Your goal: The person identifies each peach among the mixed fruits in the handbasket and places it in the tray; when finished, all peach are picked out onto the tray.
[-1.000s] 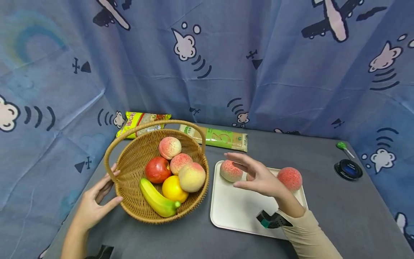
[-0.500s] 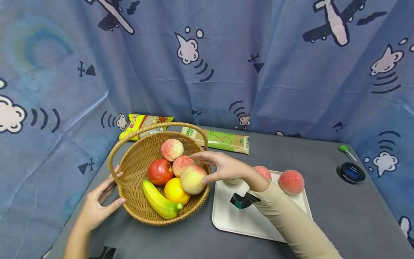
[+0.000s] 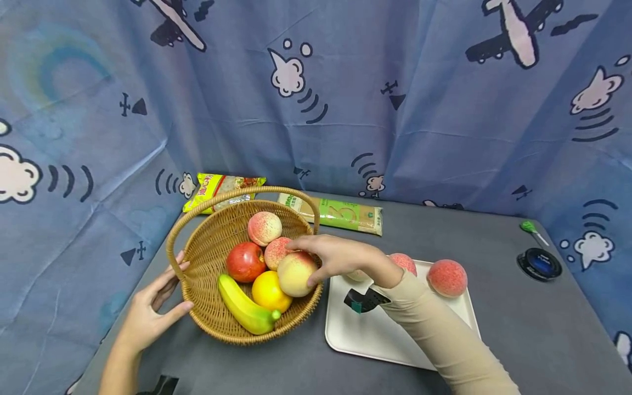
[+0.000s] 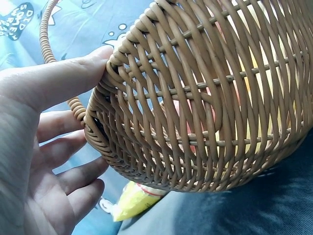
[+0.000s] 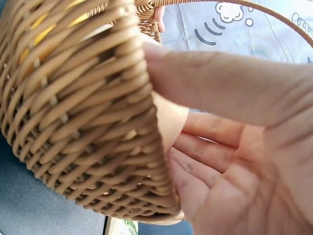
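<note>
Nearest us, our left hand (image 3: 148,315) rests against the near-left wall of the basket (image 3: 207,299), fingers straight and spread, thumb on the rim where the handle joins; the left wrist view shows it pressing the weave rather than curling round it. Just right of the basket sits the white tray (image 3: 375,334) on the grey table (image 3: 518,329), and our right arm crosses it toward the basket.

Our right hand (image 3: 340,258) lies over the basket's right rim with its fingers on the pale peach (image 3: 294,272), thumb on the near side and fingers over the far top. They curve about the fruit, but we cannot tell whether the grip has closed. The peach lies at the right edge of the basket's fruit, touching the orange (image 3: 268,291) and just beside the banana (image 3: 244,310), so the right hand is by far the nearer.

Farther back, two reddish peaches (image 3: 446,277) sit on the tray's far edge.
</note>
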A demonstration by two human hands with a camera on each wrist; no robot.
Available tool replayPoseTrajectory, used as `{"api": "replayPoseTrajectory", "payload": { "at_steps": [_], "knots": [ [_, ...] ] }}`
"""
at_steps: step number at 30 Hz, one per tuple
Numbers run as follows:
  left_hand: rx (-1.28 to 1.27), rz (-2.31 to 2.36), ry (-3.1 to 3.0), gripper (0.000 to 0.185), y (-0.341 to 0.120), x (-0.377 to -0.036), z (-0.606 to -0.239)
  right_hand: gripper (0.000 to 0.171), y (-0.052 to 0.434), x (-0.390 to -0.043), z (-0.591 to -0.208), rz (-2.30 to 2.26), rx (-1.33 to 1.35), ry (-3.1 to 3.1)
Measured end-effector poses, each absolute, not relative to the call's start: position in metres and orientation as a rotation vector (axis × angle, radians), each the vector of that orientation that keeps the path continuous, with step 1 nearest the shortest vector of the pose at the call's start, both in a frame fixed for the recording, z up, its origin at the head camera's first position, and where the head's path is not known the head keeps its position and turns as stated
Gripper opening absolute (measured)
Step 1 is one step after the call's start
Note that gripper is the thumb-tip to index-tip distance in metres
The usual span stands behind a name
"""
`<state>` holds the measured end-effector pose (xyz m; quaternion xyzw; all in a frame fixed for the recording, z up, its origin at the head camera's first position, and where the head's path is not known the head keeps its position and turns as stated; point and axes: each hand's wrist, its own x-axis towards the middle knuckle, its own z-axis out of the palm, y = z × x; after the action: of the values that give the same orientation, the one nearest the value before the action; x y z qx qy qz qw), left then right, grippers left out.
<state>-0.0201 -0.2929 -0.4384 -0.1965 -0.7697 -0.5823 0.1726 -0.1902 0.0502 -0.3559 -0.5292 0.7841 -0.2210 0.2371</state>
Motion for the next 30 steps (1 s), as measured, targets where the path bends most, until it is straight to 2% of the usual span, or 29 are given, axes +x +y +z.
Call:
{"api": "replayPoseTrajectory", "payload": {
  "at_steps": [13,22,30],
  "knots": [
    [-0.519,-1.686,-2.190,0.067,-0.293,-0.021,-0.437,0.057,0.045,-0.191,-0.363,-0.652,-1.561,2.138],
    [-0.615,-1.730,-2.102,0.068,-0.291,-0.022,-0.439,0.058,0.040,-0.184,-0.369,-0.769,-1.592,2.155],
    [-0.628,-1.748,-2.076,0.069,-0.293,-0.021,-0.442,0.062,0.050,-0.174,-0.366,-1.168,-1.542,2.145]
  ]
}}
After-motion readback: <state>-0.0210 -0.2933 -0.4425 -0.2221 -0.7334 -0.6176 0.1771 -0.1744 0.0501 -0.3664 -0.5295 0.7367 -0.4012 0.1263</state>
